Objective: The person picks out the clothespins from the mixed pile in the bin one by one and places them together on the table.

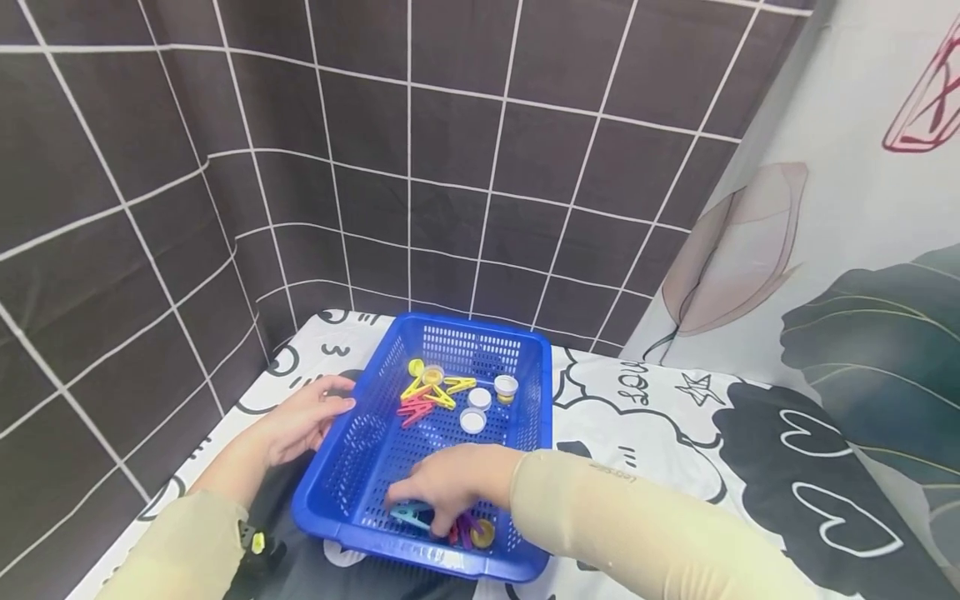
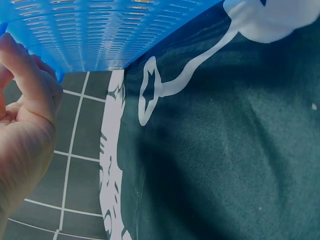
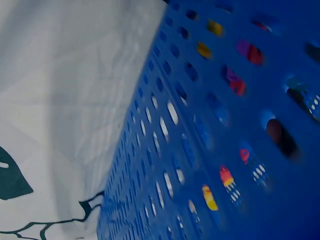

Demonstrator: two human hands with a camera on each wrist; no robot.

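Observation:
A blue plastic basket (image 1: 546, 400) with slotted walls stands in front of me, tilted slightly in the head view. My right hand (image 1: 457, 479) reaches down into its near end. Thumb and fingers pinch a light blue clothespin (image 1: 408, 513) close to the basket floor. Purple clothespins (image 1: 467, 528), a bit of red and a yellow round piece (image 1: 482, 534) lie just beside that hand, partly covered by it. At the basket's left rim, my left hand (image 1: 303, 421) has loosely bent fingers, fingertips right at the edge. In the left wrist view the left hand (image 2: 30, 105) appears below the basket's slotted side.
Farther inside the basket lie yellow clothespins (image 1: 459, 384), red clothespins (image 1: 415, 407), white round caps (image 1: 472, 420) and a small white-lidded jar (image 1: 506, 387). Underneath spreads a black-and-white printed cloth (image 1: 637, 408). A dark grid-patterned curtain (image 1: 450, 208) rises behind.

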